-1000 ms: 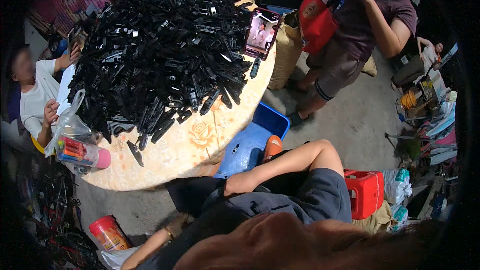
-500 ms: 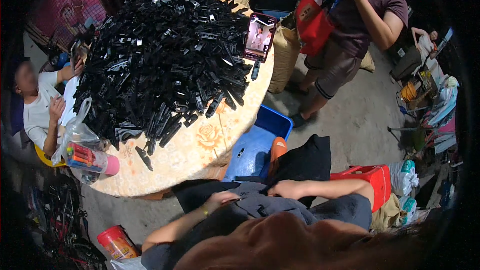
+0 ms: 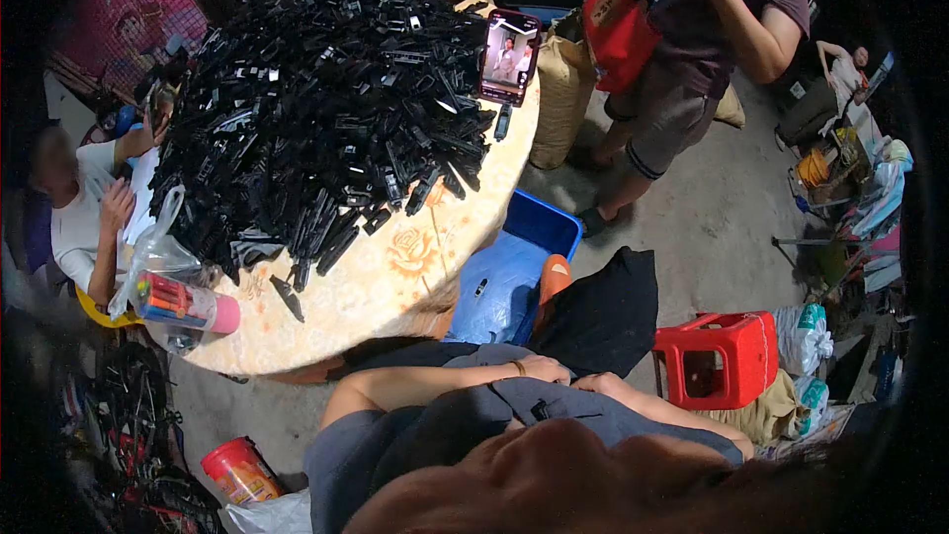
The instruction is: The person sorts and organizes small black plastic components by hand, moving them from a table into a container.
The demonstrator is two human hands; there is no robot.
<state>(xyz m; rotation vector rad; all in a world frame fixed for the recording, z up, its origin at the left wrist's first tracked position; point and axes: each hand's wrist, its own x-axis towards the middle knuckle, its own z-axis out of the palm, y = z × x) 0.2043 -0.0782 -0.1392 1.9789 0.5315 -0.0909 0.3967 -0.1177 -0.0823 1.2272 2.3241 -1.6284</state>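
Note:
My left hand point(image 3: 543, 369) and my right hand point(image 3: 599, 385) are close together at the front of my grey shirt point(image 3: 425, 425), over my lap. The fingers of both look curled in; whatever they hold, if anything, is hidden. Beyond them, a large heap of black plastic parts point(image 3: 326, 119) covers much of the round table point(image 3: 395, 321). One loose black part point(image 3: 288, 299) lies by the near edge. A blue plastic tub point(image 3: 499, 277) stands below the table edge, with a small black part point(image 3: 480, 288) lying in it.
A lit phone point(image 3: 509, 57) leans at the heap's right. A clear tub of coloured pens point(image 3: 186, 303) lies at the table's left. One person point(image 3: 89, 208) sits at left; another point(image 3: 682, 69) stands beyond a sack point(image 3: 563, 104). A red stool point(image 3: 719, 360) is at right, a red bucket point(image 3: 240, 472) lower left.
My left hand has moved right across my shirt to beside my right hand, which has shifted slightly right and down. More of the red stool shows.

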